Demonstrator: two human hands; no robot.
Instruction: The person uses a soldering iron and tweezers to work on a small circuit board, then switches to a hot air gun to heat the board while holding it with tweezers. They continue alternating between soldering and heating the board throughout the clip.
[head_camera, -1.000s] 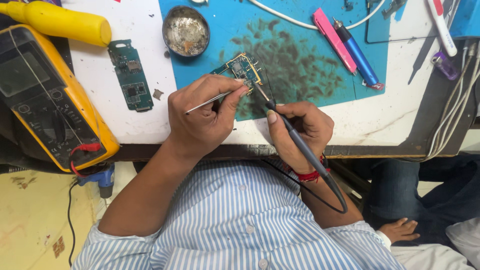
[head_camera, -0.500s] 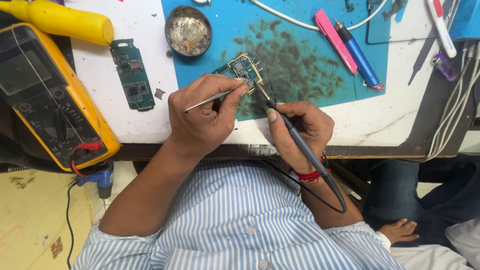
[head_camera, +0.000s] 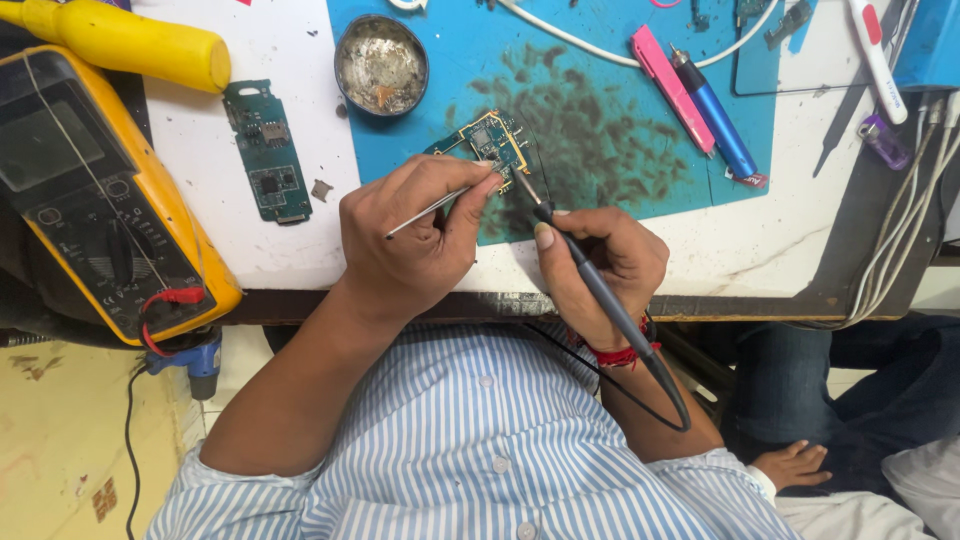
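A small teal circuit board (head_camera: 478, 143) lies on a blue work mat (head_camera: 600, 110) stained dark in the middle. My left hand (head_camera: 415, 240) grips thin metal tweezers (head_camera: 430, 211), their tip at the board's near edge. My right hand (head_camera: 600, 262) holds a slim dark soldering iron (head_camera: 590, 280) like a pen, its tip touching the board's right side. A black cord runs from the iron's handle down over my striped shirt.
A second green circuit board (head_camera: 267, 150) lies on the white tabletop to the left. A yellow multimeter (head_camera: 100, 210) sits at the left edge. A round metal tin (head_camera: 381, 64), pink tool (head_camera: 672, 88), blue pen-like tool (head_camera: 712, 125) and white cables (head_camera: 915, 220) surround the mat.
Both hands stay on the board with the same grip. The view has shifted very slightly; nothing else has visibly moved.
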